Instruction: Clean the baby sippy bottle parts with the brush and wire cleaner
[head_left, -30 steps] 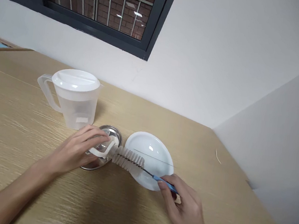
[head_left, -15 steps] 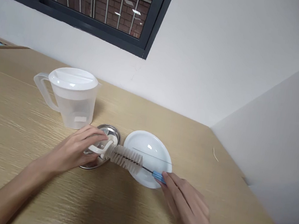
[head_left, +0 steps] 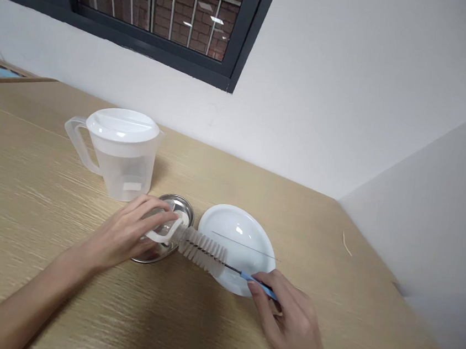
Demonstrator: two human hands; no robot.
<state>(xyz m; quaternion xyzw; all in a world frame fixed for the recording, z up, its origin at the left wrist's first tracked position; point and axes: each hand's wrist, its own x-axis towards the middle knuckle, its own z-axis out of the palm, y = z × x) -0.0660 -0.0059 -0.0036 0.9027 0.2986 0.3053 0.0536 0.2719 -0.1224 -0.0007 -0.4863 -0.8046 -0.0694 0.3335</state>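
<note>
In my left hand (head_left: 138, 228) is a small clear bottle with a white handle (head_left: 163, 238), held tilted over a round metal dish. My fingers are closed round it and hide much of its body. My right hand (head_left: 290, 319) grips the blue handle of a bottle brush (head_left: 204, 252) between thumb and fingers. The brush's tip is at the bottle's mouth, with most of its white bristles showing outside. Its wire stem passes over a white oval plate (head_left: 232, 219). Beneath my left hand, the metal dish (head_left: 191, 210) carries whitish items, partly hidden.
A translucent lidded pitcher (head_left: 124, 155) stands behind my left hand. A thin pale strip (head_left: 346, 243) lies at the right of the wooden table (head_left: 48, 188). A thin dark line crosses above the plate. The wall (head_left: 308, 93) and a barred window (head_left: 171, 7) bound the far side.
The view has shifted slightly, so things appear farther right. My right hand has turned on the brush handle, and more of the blue shows. The brush stays at the bottle's mouth.
</note>
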